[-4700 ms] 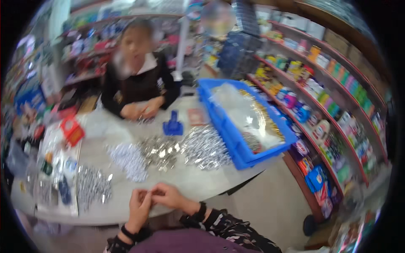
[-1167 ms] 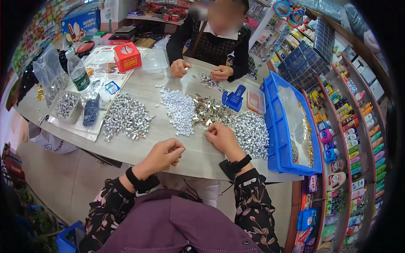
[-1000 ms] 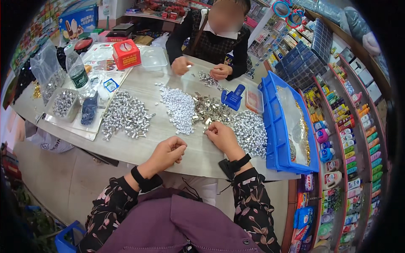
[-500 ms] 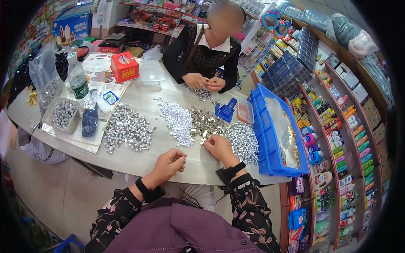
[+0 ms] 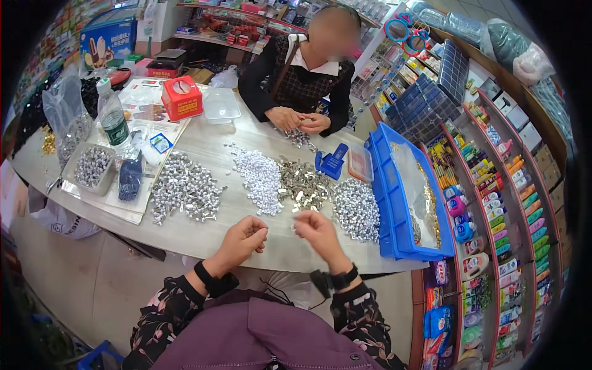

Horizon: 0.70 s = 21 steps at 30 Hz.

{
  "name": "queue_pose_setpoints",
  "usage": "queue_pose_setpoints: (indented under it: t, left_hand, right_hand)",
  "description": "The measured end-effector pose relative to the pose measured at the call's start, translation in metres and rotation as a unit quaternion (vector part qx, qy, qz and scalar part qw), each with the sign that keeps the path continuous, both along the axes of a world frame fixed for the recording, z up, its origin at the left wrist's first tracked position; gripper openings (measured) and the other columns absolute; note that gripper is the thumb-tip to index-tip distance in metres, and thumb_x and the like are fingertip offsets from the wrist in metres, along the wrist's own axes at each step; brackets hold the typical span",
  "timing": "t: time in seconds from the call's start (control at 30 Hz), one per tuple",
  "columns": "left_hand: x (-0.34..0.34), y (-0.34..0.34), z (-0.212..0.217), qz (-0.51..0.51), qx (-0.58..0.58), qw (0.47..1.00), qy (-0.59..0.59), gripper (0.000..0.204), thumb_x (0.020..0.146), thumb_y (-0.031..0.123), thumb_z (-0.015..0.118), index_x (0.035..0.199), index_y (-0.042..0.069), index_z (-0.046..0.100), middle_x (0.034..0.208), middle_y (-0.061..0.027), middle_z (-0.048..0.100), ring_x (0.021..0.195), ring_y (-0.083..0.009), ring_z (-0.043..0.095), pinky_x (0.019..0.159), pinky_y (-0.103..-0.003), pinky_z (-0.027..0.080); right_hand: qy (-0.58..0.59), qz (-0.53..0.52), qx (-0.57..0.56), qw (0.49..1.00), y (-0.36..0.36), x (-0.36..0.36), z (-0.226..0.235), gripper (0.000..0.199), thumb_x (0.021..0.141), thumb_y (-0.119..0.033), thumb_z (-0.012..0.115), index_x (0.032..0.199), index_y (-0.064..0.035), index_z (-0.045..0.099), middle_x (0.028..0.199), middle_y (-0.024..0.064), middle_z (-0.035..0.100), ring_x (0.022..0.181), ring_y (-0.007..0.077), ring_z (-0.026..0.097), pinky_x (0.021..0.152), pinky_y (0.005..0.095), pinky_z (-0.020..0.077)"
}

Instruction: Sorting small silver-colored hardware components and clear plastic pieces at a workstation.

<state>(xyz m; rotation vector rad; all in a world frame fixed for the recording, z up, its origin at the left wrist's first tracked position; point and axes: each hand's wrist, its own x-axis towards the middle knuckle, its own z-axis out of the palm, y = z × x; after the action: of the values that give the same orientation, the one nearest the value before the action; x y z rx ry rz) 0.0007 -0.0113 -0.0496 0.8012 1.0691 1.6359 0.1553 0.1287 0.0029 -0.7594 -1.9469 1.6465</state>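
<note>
Shop shelves (image 5: 493, 185) crowded with coloured goods line the right side, and a pale curved surface (image 5: 203, 231) fills the middle of our view. Along its right edge lies a long blue tray (image 5: 385, 203) with a clear bag of small gold-coloured parts inside. Across from us, at the far side, another person (image 5: 308, 80) in a dark top works with both hands close together over a small scatter of pieces.

Four heaps sit in a row in front of us: a silvery pile (image 5: 185, 191) on the left, a white bead pile (image 5: 262, 179), a mixed metal pile (image 5: 305, 185) and another shiny pile (image 5: 357, 209) just beside the tray. Farther left we see a red box (image 5: 182, 97), a clear lidded tub (image 5: 221, 105), a green-labelled bottle (image 5: 114, 120) and a small tray of silver pieces (image 5: 92, 166).

Our left hand (image 5: 246, 237) hovers above the near edge, its grip curled with the fingertips pressed together; whether it pinches a piece we cannot tell. Our right hand (image 5: 314, 231) is raised just beside it, near the mixed metal pile, fingers likewise bunched, and any tiny part between them is too small to make out.
</note>
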Motion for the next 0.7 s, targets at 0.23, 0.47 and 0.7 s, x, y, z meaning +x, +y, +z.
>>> queue_pose_setpoints:
  t: [0.23,0.47,0.7]
  left_hand:
    - [0.006,0.002,0.018,-0.008,-0.068,0.997,-0.025,0.013,0.089,0.017,0.053,0.092,0.005,0.051,0.074,-0.0019,0.055,0.063,-0.0077,0.054,0.055,-0.021,0.046]
    - [0.006,0.004,0.010,-0.021,-0.070,0.994,-0.081,0.017,0.088,0.019,0.054,0.094,0.004,0.051,0.077,-0.0033,0.056,0.065,-0.0090,0.054,0.057,-0.022,0.047]
    - [0.007,0.001,0.011,-0.037,-0.064,0.988,-0.133,0.013,0.090,0.016,0.052,0.094,0.003,0.051,0.078,-0.0041,0.057,0.066,-0.0103,0.057,0.057,-0.023,0.049]
  right_hand:
    - [0.050,0.045,-0.087,0.994,-0.035,0.003,-0.031,0.015,0.083,-0.005,0.059,0.097,-0.0006,0.057,0.084,0.0031,0.061,0.073,0.0088,0.057,0.065,0.0207,0.0459]
    - [0.066,0.066,-0.162,0.982,-0.042,0.001,-0.018,0.014,0.083,-0.005,0.059,0.096,0.0000,0.057,0.085,0.0044,0.062,0.075,0.0102,0.058,0.068,0.0216,0.0472]
    - [0.076,0.060,-0.114,0.989,-0.038,-0.001,-0.031,0.011,0.083,-0.004,0.060,0.093,0.0002,0.058,0.086,0.0035,0.061,0.076,0.0091,0.058,0.069,0.0204,0.0459]
